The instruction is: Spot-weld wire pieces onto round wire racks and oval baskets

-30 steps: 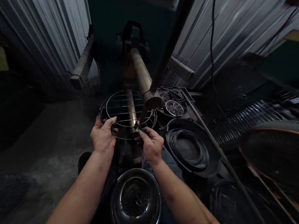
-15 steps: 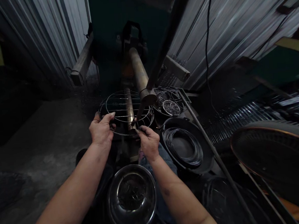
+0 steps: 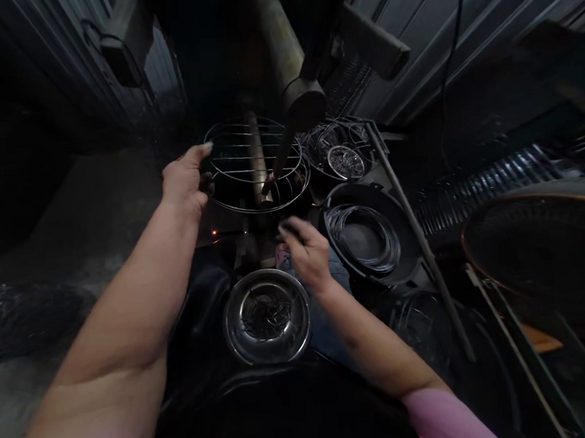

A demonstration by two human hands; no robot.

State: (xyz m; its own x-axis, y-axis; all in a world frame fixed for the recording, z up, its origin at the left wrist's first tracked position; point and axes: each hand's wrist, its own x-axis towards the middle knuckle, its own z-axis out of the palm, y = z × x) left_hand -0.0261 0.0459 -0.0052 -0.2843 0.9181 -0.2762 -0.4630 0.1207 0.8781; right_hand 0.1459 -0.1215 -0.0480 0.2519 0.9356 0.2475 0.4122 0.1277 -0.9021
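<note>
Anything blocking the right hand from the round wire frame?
Nothing visible in the gap between the bare right hand and the near rim of the round wire frame. Further in, a dark tapered metal bar crosses the frame's right side, and a long brass-coloured metal rod runs under it.

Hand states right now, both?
Left hand: open, fingers at the round wire frame, no clear grip.
Right hand: half-curled, blurred; cannot tell if holding anything.

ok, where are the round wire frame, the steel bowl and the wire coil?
Round wire frame [image 3: 234,172]: head view, on a cross wire.
Steel bowl [image 3: 269,358]: head view, on the near rim.
Wire coil [image 3: 329,233]: head view, on the coil's left side.
</note>
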